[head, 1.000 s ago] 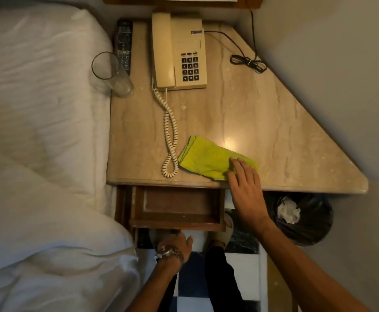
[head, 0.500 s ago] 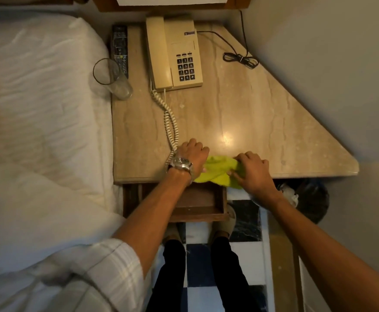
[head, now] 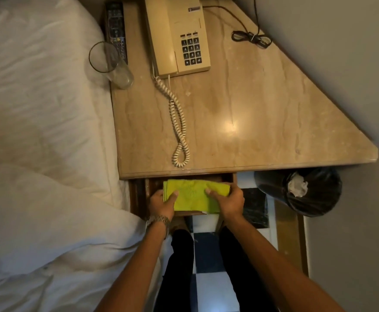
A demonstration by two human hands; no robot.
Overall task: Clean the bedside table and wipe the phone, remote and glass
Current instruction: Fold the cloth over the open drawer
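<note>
A folded yellow-green cloth [head: 194, 194] is held over the open wooden drawer [head: 139, 194], just below the front edge of the marble bedside table [head: 262, 104]. My left hand [head: 161, 203] grips its left end and my right hand [head: 227, 202] grips its right end. At the back of the table sits a beige phone [head: 175, 34], its coiled cord [head: 179, 124] trailing toward the front edge. An empty glass [head: 109, 64] stands at the table's left edge. Behind the glass lies a black remote [head: 116, 28].
A white bed [head: 42, 109] with a duvet borders the table on the left. A black-lined bin [head: 305, 190] with crumpled paper stands under the table's right corner. A bundled black cable [head: 251, 39] lies at the back right by the grey wall.
The cloth has come off the tabletop and now sits between both hands over the drawer. My left hand rose to join the right on the cloth.
</note>
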